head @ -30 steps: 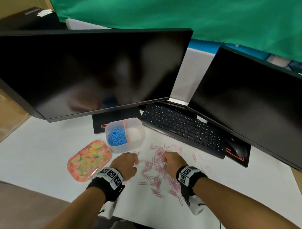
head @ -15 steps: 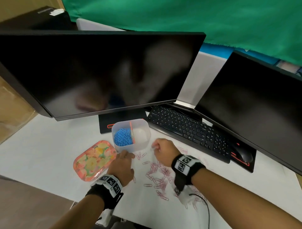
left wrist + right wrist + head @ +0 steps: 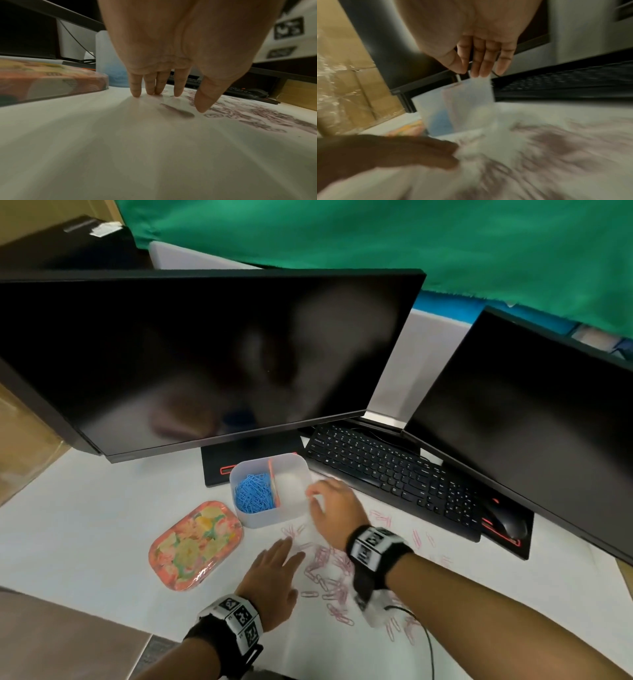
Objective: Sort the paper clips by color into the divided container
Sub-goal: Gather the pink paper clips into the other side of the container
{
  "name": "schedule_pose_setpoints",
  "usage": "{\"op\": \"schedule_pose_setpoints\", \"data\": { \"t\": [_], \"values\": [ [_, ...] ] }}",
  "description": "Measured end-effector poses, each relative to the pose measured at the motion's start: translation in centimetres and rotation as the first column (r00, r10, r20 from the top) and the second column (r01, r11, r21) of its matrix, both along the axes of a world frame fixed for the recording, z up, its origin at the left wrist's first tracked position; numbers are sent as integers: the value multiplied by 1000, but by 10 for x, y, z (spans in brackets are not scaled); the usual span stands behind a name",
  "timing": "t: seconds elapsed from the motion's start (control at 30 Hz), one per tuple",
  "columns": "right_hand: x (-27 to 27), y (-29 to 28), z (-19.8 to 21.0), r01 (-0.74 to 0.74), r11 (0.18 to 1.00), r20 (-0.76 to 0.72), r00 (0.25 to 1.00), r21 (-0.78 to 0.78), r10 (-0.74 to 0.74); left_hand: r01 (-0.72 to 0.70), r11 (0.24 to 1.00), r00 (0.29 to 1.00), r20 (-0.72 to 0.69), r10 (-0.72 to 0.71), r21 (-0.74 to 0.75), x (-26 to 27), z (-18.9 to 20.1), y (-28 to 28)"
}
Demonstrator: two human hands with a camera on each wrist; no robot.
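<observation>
The translucent divided container (image 3: 301,470) stands in front of the left monitor, with an orange divider (image 3: 274,486) across its middle. Blue paper clips (image 3: 253,496) fill its left compartment; I see nothing in the right one. Pink paper clips (image 3: 329,573) lie scattered on the white table. My right hand (image 3: 313,499) hovers at the container's right rim with fingers straight and thumb spread; the blurred right wrist view shows these fingers (image 3: 484,63) above the container (image 3: 457,108). My left hand (image 3: 284,553) lies flat, its fingertips (image 3: 154,89) touching the table beside the pink clips (image 3: 257,115).
A floral oval tray (image 3: 197,546) lies left of the container. A black keyboard (image 3: 390,481) and a mouse (image 3: 507,522) sit behind and right of the clips. Two dark monitors (image 3: 205,354) wall off the back. The table's near edge runs by my left wrist.
My right hand has travelled from the pink pile up to the container's right rim and its fingers have straightened. My left hand has gone from curled to flat on the table.
</observation>
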State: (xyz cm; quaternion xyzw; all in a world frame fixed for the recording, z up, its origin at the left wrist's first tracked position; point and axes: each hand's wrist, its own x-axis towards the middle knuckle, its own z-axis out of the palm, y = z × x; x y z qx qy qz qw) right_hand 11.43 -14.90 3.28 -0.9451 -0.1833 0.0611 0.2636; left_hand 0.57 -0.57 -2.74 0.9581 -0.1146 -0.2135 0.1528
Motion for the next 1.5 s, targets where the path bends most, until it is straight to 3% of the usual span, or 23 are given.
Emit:
{"op": "schedule_pose_setpoints", "data": {
  "t": [0.1, 0.2, 0.27, 0.4, 0.53, 0.6, 0.67, 0.73, 0.8, 0.87, 0.97, 1.1, 1.2, 1.3, 1.4, 1.5],
  "values": [
    [-12, -62, -20, 114, 991, -8, 993, -71, -115, 36, 999, 999, -3, -36, -29, 6, 1, -11],
    [-22, -95, -43, 113, 946, -235, 953, -305, -190, -2, 1000, 1000, -12, 2, -30, 17, 2, -25],
    [-26, -100, -57, 96, 924, -350, 907, -371, -234, -21, 1000, 999, -34, 22, 17, 24, 1, -36],
    [-39, -90, -63, -42, 921, -378, 918, -388, -118, 20, 997, 998, -66, -16, 69, 37, -1, -59],
    [-66, -96, -56, -212, 914, -388, 919, -347, 65, 155, 988, 987, 34, -156, 17, 46, -1, -76],
    [-71, -114, -55, -149, 934, -351, 936, -324, 27, 90, 995, 993, 70, -92, 35, 49, 1, -74],
    [-74, -142, -57, 26, 940, -279, 952, -340, -127, -42, 994, 999, 4, 41, 98, 49, 2, -71],
    [-75, -173, -62, 221, 895, -250, 909, -387, -333, -115, 980, 990, -58, 126, 160, 46, 1, -72],
    [-73, -195, -67, 312, 839, -285, 839, -445, -463, -138, 975, 985, -75, 153, 173, 43, -2, -77],
    [-72, -202, -71, 334, 817, -323, 796, -470, -512, -95, 983, 992, -72, 107, 158, 42, -6, -86],
    [-71, -194, -78, 303, 836, -332, 814, -457, -477, 49, 993, 996, -74, -41, 103, 44, -6, -99],
    [-81, -175, -78, 176, 923, -325, 899, -343, -293, 160, 986, 987, -37, -158, 55, 50, -7, -107],
    [-89, -168, -71, 48, 955, -353, 923, -293, -154, 159, 986, 987, 6, -159, 55, 65, -4, -105],
    [-82, -175, -71, 129, 956, -339, 915, -262, -216, 123, 988, 992, -43, -119, 91, 84, -2, -105],
    [-61, -182, -75, 256, 920, -354, 865, -296, -355, 238, 960, 969, -95, -226, 145, 84, -1, -112],
    [-47, -174, -76, 173, 928, -376, 878, -329, -297, 362, 926, 929, -118, -350, 107, 67, 2, -120]
  ]
}}
